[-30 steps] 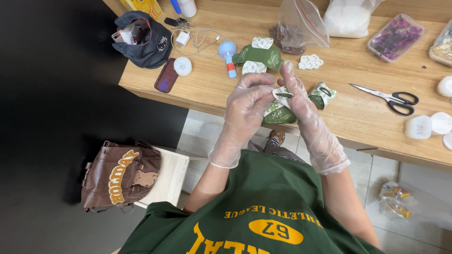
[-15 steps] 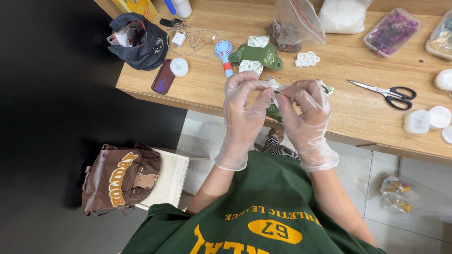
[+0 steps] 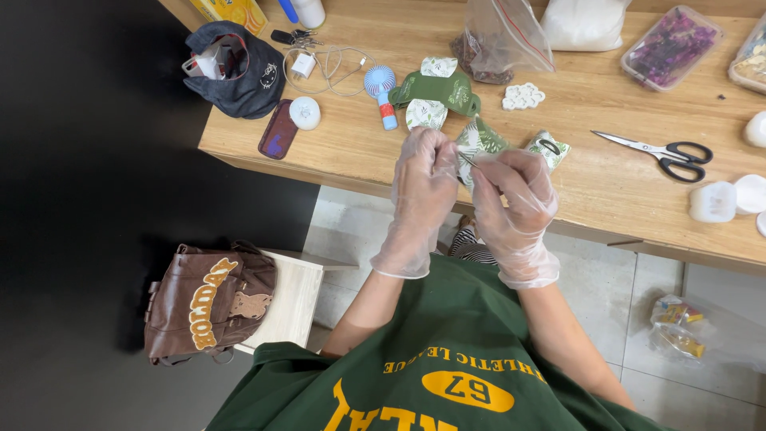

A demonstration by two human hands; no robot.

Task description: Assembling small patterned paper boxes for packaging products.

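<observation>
A small leaf-printed fabric pouch (image 3: 477, 144) is pinched between the left hand (image 3: 421, 179) and the right hand (image 3: 515, 191), both gloved and closed together, just above the wooden surface (image 3: 606, 187) edge. The cloth should be kept taut, and the thin needle-like piece guided slowly.

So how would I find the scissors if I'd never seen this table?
Look at the long wooden table and go to its right side. Past the person's gloved right hand, the scissors lie flat on bare wood. They're the only shiny metal blades with black handles there.
</observation>
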